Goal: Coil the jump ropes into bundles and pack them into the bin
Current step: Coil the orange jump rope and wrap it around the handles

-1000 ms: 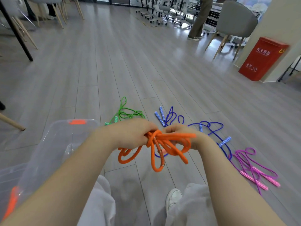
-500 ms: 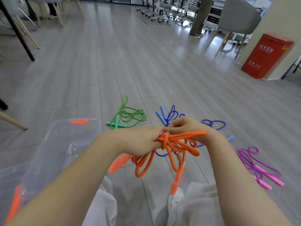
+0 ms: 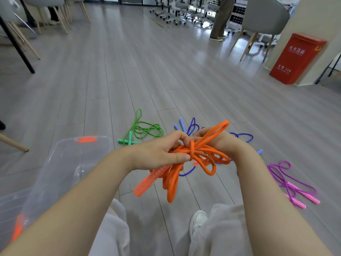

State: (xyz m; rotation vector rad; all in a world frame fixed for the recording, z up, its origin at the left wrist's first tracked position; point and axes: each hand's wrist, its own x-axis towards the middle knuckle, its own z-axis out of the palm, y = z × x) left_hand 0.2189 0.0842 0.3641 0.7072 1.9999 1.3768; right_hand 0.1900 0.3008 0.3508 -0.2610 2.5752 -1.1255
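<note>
Floor: bin, apparently three ropes.

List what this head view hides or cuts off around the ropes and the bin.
- Blue rope: its middle is hidden behind both hands and the orange rope.
- Right hand: its fingers are hidden behind the orange loops.
- Clear bin: cut off by the left edge; the left forearm covers its near part.
- Orange rope's second handle: not discernible in the bundle.

Grey wood-plank floor with a soft sheen. A red cabinet stands against a cream wall. Left of the cabinet, a grey chair on wooden legs; farther left, white wheeled chairs and a standing person's legs.
</note>
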